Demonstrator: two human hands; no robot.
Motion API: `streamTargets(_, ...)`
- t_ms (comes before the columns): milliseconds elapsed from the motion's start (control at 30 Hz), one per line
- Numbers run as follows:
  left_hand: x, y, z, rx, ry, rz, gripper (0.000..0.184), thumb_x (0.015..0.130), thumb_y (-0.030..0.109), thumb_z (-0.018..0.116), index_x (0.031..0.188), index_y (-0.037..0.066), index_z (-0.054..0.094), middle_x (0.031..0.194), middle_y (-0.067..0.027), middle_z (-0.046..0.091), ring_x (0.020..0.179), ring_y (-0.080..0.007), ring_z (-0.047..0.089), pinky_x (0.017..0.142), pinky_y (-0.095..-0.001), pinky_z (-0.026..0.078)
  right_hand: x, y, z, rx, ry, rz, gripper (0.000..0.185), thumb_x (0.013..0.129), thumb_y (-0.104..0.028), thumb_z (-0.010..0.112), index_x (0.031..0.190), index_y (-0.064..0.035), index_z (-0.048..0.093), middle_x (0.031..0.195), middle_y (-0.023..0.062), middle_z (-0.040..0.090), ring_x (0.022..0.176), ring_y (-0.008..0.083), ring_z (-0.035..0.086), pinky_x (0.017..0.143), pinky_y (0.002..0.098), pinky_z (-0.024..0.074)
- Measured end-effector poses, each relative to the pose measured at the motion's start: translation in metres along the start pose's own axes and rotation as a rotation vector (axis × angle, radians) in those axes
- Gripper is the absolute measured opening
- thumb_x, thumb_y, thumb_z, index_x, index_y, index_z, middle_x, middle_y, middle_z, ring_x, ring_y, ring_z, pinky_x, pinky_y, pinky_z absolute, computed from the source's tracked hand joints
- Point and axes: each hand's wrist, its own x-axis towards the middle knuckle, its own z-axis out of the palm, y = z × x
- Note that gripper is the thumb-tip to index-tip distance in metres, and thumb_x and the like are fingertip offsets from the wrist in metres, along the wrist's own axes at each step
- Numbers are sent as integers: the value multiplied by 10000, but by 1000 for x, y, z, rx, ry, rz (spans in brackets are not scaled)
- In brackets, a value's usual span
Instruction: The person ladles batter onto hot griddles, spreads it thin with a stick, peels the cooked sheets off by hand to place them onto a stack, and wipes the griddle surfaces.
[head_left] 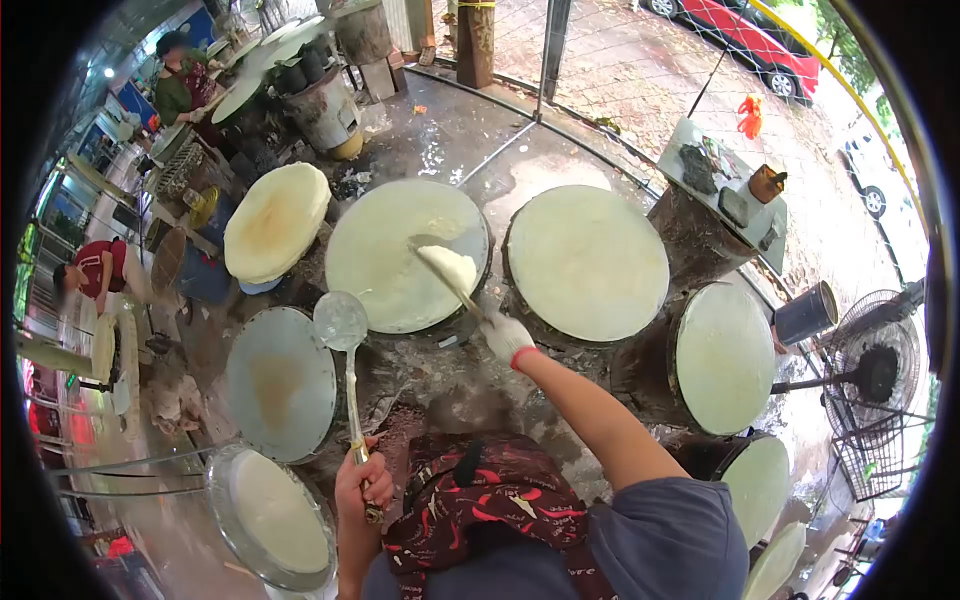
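Observation:
My left hand [364,478] is bare and wrapped round the handle of a metal ladle [341,322], whose bowl is held up near the left edge of a round griddle. In a white glove, my right hand [506,338] grips a flat scraper [444,274]. White batter [452,265] lies beside the scraper's blade, over a griddle covered with a pale round sheet [385,285]. Right of it, another griddle carries a similar pale sheet [587,262]. A bare-looking griddle [281,384] with a brown patch is at the left.
A stack of flatbreads [276,222] stands at the upper left. Below left is a basin [268,515] of batter. More covered griddles [725,358] curve down the right side, near a fan [878,374]. Two people [178,85] are at the far left. A small table [722,190] holds tools.

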Motion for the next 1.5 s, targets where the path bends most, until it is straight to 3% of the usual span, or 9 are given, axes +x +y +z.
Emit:
streamTargets(167, 11, -5, 28, 23, 81, 14, 275, 851, 31, 409, 1123, 8, 439, 637, -9, 357, 385, -40, 303, 339, -203, 301, 6, -3, 0, -129, -112, -398, 293, 885, -250, 444, 1041, -44, 582, 1065, 179, 603, 1019, 342, 556, 815, 444, 448)
streamTargets(333, 24, 1, 14, -25, 53, 8, 275, 847, 31, 412, 1120, 4, 434, 635, -10, 357, 380, -40, 299, 339, -203, 300, -56, 21, -7, -51, -233, -205, 331, 897, -286, 424, 1107, -72, 565, 1074, 211, 592, 1008, 351, 565, 849, 428, 444)
streamTargets(533, 35, 21, -4, -34, 35, -45, 283, 852, 22, 410, 1133, 8, 436, 635, -15, 365, 378, -47, 307, 343, -205, 298, 70, -18, -31, 3, 310, -54, 361, 903, -316, 418, 1218, -153, 484, 938, 219, 617, 895, 388, 587, 766, 468, 456)
streamTargets(767, 50, 52, -42, -61, -84, -144, 275, 869, 43, 413, 1138, 6, 454, 639, -28, 382, 385, -60, 317, 354, -220, 318, 2, -21, 19, 366, 20, -61, 458, 888, -305, 488, 1266, -45, 479, 1097, 157, 609, 1008, 264, 580, 888, 311, 424)
streamTargets(867, 58, 60, -61, -62, -94, -180, 279, 875, 49, 412, 1148, 8, 453, 640, -33, 386, 387, -63, 318, 356, -220, 321, 12, -19, 58, 979, 555, 75, 457, 878, -265, 499, 1248, 3, 489, 1111, 174, 607, 1021, 259, 577, 900, 291, 411)
streamTargets(1100, 68, 63, -65, -72, -78, -219, 285, 882, 41, 397, 1161, 16, 450, 639, -38, 399, 387, -64, 321, 358, -219, 319, 41, -33, 25, 529, 338, -2, 405, 867, -206, 484, 1222, -15, 526, 1119, 149, 617, 1035, 199, 573, 906, 270, 403)
streamTargets(1233, 80, 54, -59, -81, -82, -245, 270, 880, 39, 400, 1144, 21, 456, 632, -39, 403, 388, -65, 324, 359, -218, 317, 24, -33, 34, 699, 407, 139, 377, 862, -195, 492, 1203, -43, 549, 1134, 164, 607, 1048, 208, 575, 896, 283, 416)
streamTargets(1400, 90, 34, -49, -93, -42, -282, 201, 872, 38, 418, 1068, 21, 463, 651, -44, 418, 417, -80, 355, 379, -235, 327, 73, -44, -19, 455, 90, -37, 368, 859, -201, 485, 1177, -35, 567, 1038, 193, 637, 973, 245, 611, 852, 306, 444)
streamTargets(1500, 90, 19, -33, -75, 91, -267, 164, 868, 33, 431, 1028, 29, 462, 667, -48, 425, 441, -89, 374, 391, -243, 329, 97, -21, -18, 697, 304, 11, 364, 883, -206, 517, 1192, -21, 563, 922, 67, 650, 766, 102, 535, 720, 246, 447)
